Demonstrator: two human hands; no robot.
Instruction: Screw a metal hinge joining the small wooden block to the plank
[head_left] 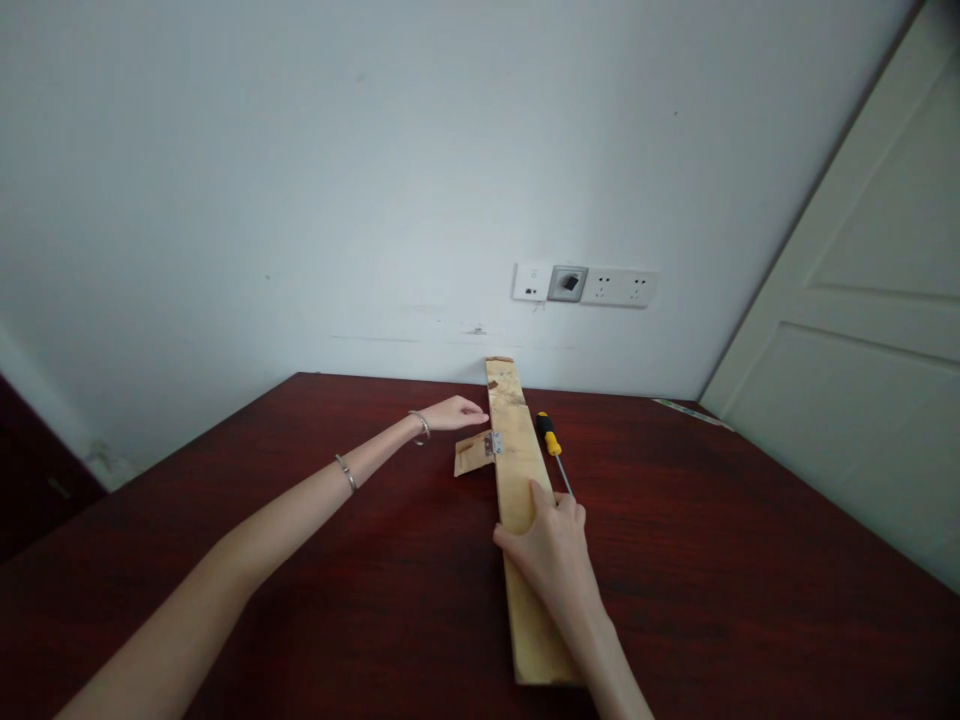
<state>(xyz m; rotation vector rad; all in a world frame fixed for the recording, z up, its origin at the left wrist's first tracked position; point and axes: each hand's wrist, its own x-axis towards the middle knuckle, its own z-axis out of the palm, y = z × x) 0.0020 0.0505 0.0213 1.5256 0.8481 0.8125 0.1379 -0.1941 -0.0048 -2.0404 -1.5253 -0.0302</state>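
A long pale wooden board (pixel 517 440) runs away from me across the table towards the wall. My right hand (pixel 553 548) grips its near part from above, thumb over the left edge and fingers over the right. A metal hinge (pixel 493 444) joins the board's left edge to a small wooden piece (pixel 471 455) that sticks out sideways. My left hand (pixel 452 413) is closed, its fingertips at the board's left edge just beyond the hinge. What those fingers hold, if anything, is hidden. Right of the board lies a screwdriver (pixel 551 440) with a black and yellow handle, its tip near my right hand.
The dark red table (pixel 712 540) meets a white wall (pixel 420 180) at the back. Sockets and switches (pixel 585 285) are set in the wall above the board's far end. A pale panelled door (pixel 862 380) stands at the right. A thin strip (pixel 690 412) lies on the back right corner.
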